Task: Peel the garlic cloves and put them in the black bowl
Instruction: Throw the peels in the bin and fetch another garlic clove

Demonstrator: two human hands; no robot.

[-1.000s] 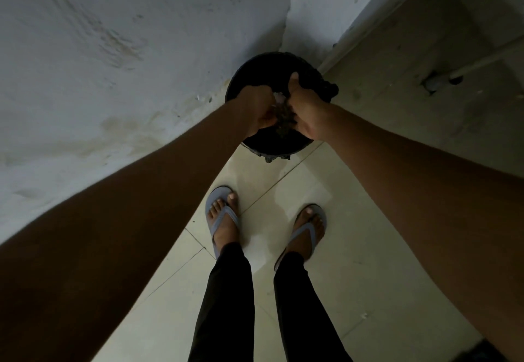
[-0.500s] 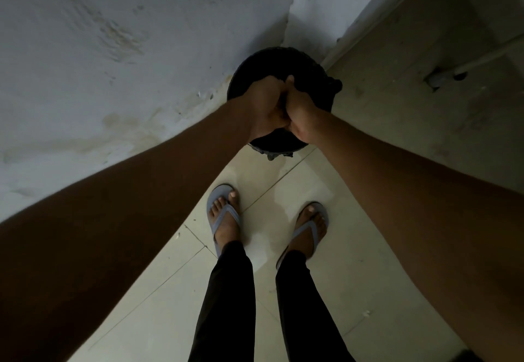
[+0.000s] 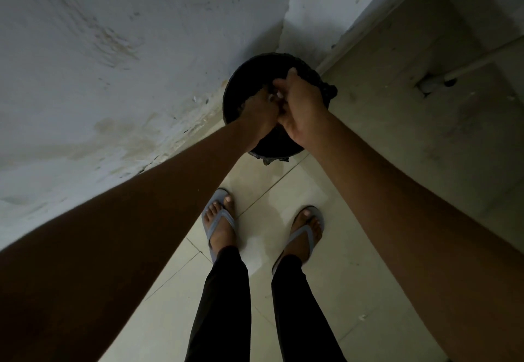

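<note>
Both hands meet over the black container (image 3: 249,78) at the wall (image 3: 113,63). Left hand (image 3: 259,112) and right hand (image 3: 302,106), fingers curled together, now show a pale bit (image 3: 279,95); grip unclear. Sandalled feet (image 3: 221,225) below.

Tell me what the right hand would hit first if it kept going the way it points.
Probably the left hand, which it already meets over the black container. The right hand points forward and left; depth is unclear in this dim view.

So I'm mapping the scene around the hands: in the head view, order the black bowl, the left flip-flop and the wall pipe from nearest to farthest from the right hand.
1. black bowl, directly beneath the right hand.
2. wall pipe, off to the right.
3. left flip-flop, down on the floor tiles.
</note>
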